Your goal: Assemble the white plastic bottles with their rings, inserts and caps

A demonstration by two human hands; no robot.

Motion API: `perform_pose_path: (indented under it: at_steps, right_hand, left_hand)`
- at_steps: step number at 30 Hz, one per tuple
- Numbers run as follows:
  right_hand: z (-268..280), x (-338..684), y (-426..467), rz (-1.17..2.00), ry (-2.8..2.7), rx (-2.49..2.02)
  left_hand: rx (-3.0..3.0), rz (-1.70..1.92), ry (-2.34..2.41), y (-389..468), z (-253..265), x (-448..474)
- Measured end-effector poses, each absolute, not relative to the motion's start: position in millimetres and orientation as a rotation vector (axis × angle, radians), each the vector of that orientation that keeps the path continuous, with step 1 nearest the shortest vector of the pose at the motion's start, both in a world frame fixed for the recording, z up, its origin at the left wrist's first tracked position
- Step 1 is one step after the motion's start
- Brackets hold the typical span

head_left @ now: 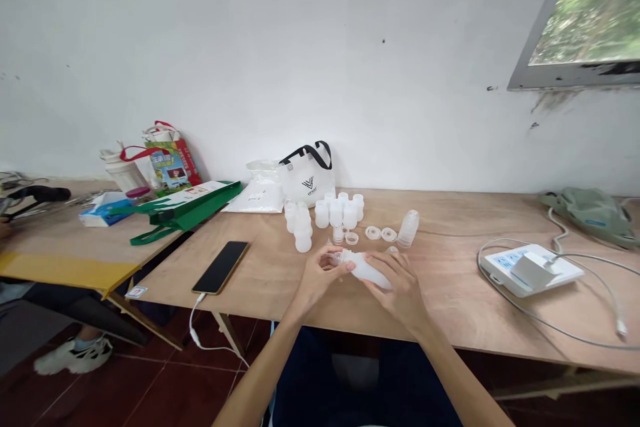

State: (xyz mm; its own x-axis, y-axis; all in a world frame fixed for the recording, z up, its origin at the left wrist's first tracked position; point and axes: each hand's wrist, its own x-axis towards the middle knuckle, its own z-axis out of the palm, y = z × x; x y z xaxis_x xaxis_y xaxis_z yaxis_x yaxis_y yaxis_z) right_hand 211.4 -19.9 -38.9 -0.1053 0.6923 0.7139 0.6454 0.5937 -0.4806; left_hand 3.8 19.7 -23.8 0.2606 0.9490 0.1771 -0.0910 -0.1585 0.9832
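Note:
My right hand [395,280] is wrapped round a frosted white plastic bottle [369,269], which lies tilted just over the table with its neck toward the left. At that neck, my left hand [317,273] has its fingers closed on a clear plastic cap [334,256]; the fingers partly hide it, and I cannot tell how firmly it sits on the bottle. Just beyond my hands are a small clear threaded piece [339,235], a ring [352,238] and two round collars [373,232]. A clear dome-shaped cover [409,228] stands to their right.
Several white bottles [336,212] stand in groups behind my hands, before a white bag [309,177] and a plastic package [257,193]. A phone [221,267] with a cable lies left. A power strip [533,269] and loose cables lie right. A person's shoe [75,355] shows below the neighbouring table.

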Motion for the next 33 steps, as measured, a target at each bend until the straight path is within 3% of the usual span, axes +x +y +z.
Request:
perform_pose_path:
  at_steps: [4, 6, 21, 26, 33]
  right_hand:
    - [-31, 218, -20, 0.674, -1.711, -1.118]
    - [-28, 219, -21, 0.806, -1.661, -1.116]
    - [-18, 208, -29, 0.841, -1.586, -1.271]
    - [-18, 203, -30, 0.761, -1.604, -1.289]
    - [-10, 210, -31, 0.906, -1.589, -1.225]
  left_hand:
    - [1.518, 1.023, 0.74, 14, -7, -8]
    - [1.511, 1.011, 0.684, 12, -3, -10]
    - [1.579, 1.087, 0.904, 28, -15, -13]
    - [1.613, 1.048, 0.877, 23, -10, -15]
    - [1.686, 1.044, 0.638, 17, 1, -17]
